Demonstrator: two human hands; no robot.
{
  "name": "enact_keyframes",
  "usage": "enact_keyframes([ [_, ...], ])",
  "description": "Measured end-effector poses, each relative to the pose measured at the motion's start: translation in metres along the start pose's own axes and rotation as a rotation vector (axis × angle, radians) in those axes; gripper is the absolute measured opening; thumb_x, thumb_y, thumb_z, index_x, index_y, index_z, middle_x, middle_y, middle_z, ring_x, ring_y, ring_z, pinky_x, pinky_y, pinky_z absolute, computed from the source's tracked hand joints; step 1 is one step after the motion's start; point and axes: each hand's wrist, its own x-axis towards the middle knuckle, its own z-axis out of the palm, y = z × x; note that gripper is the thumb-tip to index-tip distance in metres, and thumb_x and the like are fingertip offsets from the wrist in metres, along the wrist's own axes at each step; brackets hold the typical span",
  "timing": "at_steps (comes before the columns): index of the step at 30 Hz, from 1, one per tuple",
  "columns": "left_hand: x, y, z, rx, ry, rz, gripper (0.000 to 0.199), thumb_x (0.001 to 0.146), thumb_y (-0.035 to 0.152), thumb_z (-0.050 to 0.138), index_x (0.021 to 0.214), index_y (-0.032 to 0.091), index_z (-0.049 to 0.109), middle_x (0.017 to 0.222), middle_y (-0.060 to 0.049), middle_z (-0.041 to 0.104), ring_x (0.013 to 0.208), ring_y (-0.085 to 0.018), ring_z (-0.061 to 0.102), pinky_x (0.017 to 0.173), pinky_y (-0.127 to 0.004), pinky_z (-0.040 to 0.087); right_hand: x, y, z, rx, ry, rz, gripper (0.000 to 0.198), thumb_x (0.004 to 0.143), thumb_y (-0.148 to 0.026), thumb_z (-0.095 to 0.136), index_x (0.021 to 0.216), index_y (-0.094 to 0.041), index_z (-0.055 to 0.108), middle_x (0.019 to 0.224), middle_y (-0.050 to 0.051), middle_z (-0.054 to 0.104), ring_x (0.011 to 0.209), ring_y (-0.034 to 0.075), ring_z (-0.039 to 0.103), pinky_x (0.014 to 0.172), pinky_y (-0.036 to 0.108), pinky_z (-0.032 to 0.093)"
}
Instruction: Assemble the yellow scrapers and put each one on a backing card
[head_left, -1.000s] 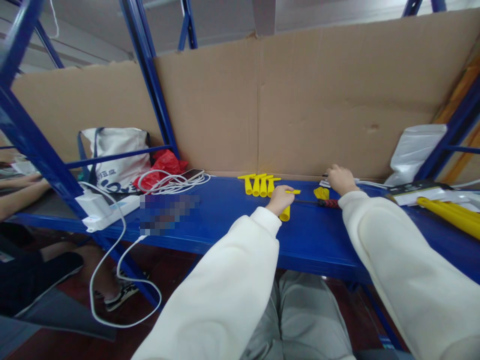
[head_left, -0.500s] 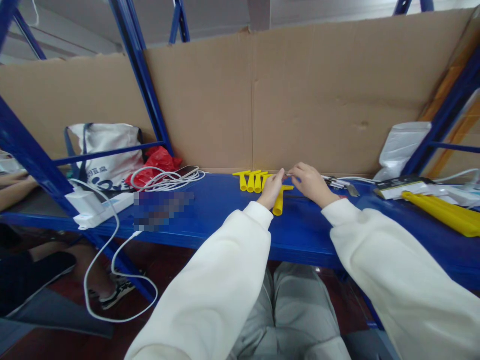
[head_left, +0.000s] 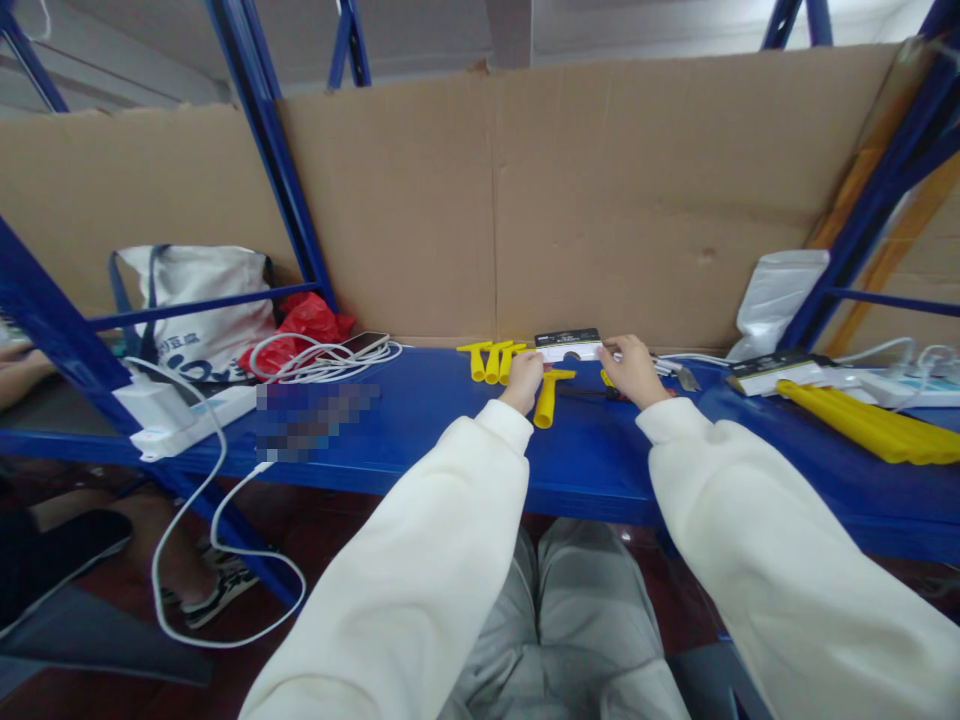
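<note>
A small black-and-white box (head_left: 568, 346) is held level just above the back of the blue table, close to the cardboard. My left hand (head_left: 523, 381) is closed on its left end. Its right end is pinched in my right hand (head_left: 632, 371). In front of the box lies a yellow T-shaped plastic piece (head_left: 546, 402), its round open end towards me. Several like it (head_left: 492, 363) lie in a row left of my left hand. A thin dark tool, perhaps a screwdriver (head_left: 589, 393), rests below the box, partly hidden by my right hand.
On the right lie another black-and-white box (head_left: 780, 372), long yellow pieces (head_left: 870, 425) and a white pouch (head_left: 784, 300). A power strip (head_left: 195, 420), white cables (head_left: 322, 358), a red bag (head_left: 300, 330) and a cloth bag (head_left: 202, 300) are left. Another person's arm (head_left: 24, 378) shows far left.
My hands were close together over the yellow piece, with the box not visible between them. Now they are farther apart, with the box showing between them. The view has turned slightly right.
</note>
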Motion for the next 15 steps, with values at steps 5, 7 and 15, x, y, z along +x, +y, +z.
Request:
enact_keyframes([
  [5,0.002,0.000,-0.002,-0.045,0.025,-0.072,0.028,0.081,0.003,0.043,0.088,0.012,0.069,0.101,-0.011,0.075,0.099,-0.019,0.070,0.086,-0.026,0.055,0.002,0.007,0.005,0.185,0.013,-0.124,0.024,0.086,-0.033,0.052,0.093,-0.017,0.068,0.096,0.013,0.066,0.091,0.026,0.061,0.087,0.043,0.050],
  [7,0.004,-0.002,-0.003,-0.035,0.037,-0.096,0.030,0.079,0.001,0.043,0.091,0.012,0.069,0.101,-0.011,0.075,0.099,-0.020,0.070,0.086,-0.028,0.055,0.002,0.006,0.005,0.245,0.035,-0.156,0.022,0.085,-0.033,0.055,0.095,-0.018,0.068,0.098,0.012,0.065,0.087,0.024,0.060,0.083,0.041,0.051],
  [15,0.014,-0.018,-0.005,0.183,0.035,0.036,0.026,0.074,0.007,0.050,0.088,0.010,0.072,0.094,-0.014,0.075,0.104,-0.027,0.068,0.089,-0.032,0.052,0.006,0.012,0.007,0.269,-0.027,-0.195,0.014,0.081,-0.026,0.060,0.090,-0.016,0.066,0.111,0.014,0.060,0.087,0.022,0.061,0.086,0.042,0.051],
])
